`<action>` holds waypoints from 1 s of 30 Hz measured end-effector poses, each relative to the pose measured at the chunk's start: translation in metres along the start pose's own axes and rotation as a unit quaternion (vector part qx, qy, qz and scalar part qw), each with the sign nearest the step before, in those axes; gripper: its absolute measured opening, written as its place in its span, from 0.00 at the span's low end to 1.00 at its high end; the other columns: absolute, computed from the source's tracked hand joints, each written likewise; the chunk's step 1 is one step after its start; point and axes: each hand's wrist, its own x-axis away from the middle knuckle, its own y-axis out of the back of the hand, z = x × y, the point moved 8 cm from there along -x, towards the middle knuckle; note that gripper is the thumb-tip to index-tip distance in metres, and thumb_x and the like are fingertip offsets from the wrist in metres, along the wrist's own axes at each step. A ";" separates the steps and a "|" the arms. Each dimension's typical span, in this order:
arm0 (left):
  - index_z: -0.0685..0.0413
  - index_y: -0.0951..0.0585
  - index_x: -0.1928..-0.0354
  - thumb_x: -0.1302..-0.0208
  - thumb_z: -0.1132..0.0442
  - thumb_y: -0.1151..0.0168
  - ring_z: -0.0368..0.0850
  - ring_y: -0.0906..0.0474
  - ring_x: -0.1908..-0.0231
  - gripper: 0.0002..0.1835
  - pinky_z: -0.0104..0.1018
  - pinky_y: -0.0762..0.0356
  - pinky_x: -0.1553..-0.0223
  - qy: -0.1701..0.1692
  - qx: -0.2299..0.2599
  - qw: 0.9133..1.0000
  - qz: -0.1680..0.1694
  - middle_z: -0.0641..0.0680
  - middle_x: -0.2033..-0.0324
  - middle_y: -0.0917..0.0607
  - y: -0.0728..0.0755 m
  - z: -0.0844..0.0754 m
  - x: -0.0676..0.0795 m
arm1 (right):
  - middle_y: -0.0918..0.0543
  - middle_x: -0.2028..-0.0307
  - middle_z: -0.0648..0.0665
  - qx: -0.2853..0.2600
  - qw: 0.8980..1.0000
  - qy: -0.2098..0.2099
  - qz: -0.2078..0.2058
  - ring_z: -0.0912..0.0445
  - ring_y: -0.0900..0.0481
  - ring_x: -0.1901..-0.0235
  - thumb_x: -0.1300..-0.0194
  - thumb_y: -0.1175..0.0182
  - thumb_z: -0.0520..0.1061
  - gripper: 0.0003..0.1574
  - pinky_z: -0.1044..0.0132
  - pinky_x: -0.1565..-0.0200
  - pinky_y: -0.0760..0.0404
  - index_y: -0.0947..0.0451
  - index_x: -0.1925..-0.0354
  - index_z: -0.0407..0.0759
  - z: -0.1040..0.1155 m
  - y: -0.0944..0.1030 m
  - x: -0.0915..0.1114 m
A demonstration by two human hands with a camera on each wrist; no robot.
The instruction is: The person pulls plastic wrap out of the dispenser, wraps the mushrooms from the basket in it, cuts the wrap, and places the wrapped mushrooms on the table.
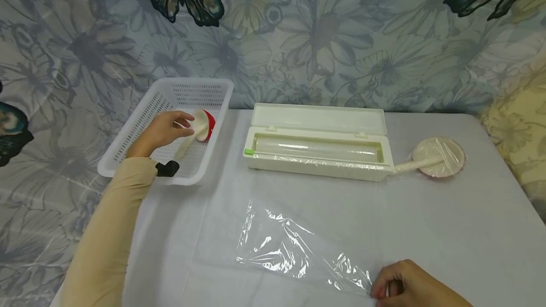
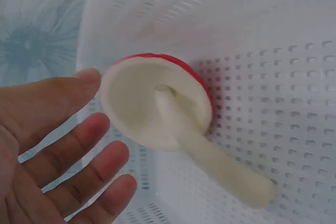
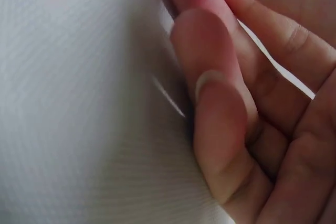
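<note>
In the head view, my left hand (image 1: pixel 164 131) reaches into a white plastic basket (image 1: pixel 112 153), beside a toy mushroom (image 1: pixel 200 124). The mushroom has a red cap, a hollow cream underside and a pale stem. Seen from the left wrist, the thumb and spread fingers of that hand (image 2: pixel 63 145) are at the rim of the mushroom (image 2: pixel 199 156), not closed round it. A crinkled sheet of clear cling film (image 1: pixel 281 240) lies flat on the table. My right hand (image 1: pixel 409 283) pinches its near right corner, fingers curled, low against the white cloth.
Behind the film stands a cream cling film dispenser (image 1: pixel 320 167), lid raised, with a roll inside and a green slider at its left end. To its right lies another mushroom (image 1: pixel 441 158) wrapped in film, stem against the box. Patterned fabric (image 1: pixel 320 37) hangs behind the table.
</note>
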 end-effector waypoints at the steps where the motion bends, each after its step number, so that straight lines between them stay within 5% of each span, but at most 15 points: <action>1: 0.62 0.27 0.36 0.30 0.59 0.39 0.67 0.25 0.42 0.25 0.59 0.26 0.44 0.001 -0.003 1.000 0.007 0.69 0.45 0.22 -0.002 0.002 -0.003 | 0.18 0.80 0.47 0.001 1.000 0.004 -0.002 0.72 0.25 0.78 0.43 0.31 0.34 0.05 0.70 0.80 0.25 0.15 0.67 0.42 0.000 0.001 0.000; 11: 0.65 0.31 0.35 0.31 0.62 0.39 0.67 0.24 0.47 0.26 0.56 0.24 0.46 0.043 -0.043 0.996 0.069 0.73 0.43 0.24 -0.024 0.033 -0.020 | 0.16 0.77 0.47 0.041 0.996 0.075 -0.031 0.73 0.26 0.77 0.44 0.31 0.32 0.08 0.72 0.80 0.25 0.15 0.65 0.43 0.006 0.011 0.002; 22: 0.70 0.30 0.40 0.33 0.67 0.39 0.66 0.22 0.49 0.23 0.54 0.24 0.48 0.067 -0.069 0.992 0.080 0.74 0.47 0.21 -0.031 0.037 -0.020 | 0.17 0.78 0.46 0.015 0.999 0.037 -0.012 0.73 0.26 0.77 0.41 0.32 0.35 0.05 0.71 0.80 0.25 0.15 0.65 0.42 -0.002 0.002 0.004; 30: 0.73 0.28 0.40 0.33 0.66 0.39 0.55 0.19 0.62 0.23 0.40 0.20 0.64 0.086 -0.066 0.989 0.101 0.71 0.53 0.18 -0.035 0.040 -0.020 | 0.17 0.78 0.47 0.024 0.999 0.034 -0.017 0.74 0.27 0.77 0.42 0.31 0.35 0.04 0.71 0.80 0.25 0.15 0.66 0.42 0.000 0.005 0.002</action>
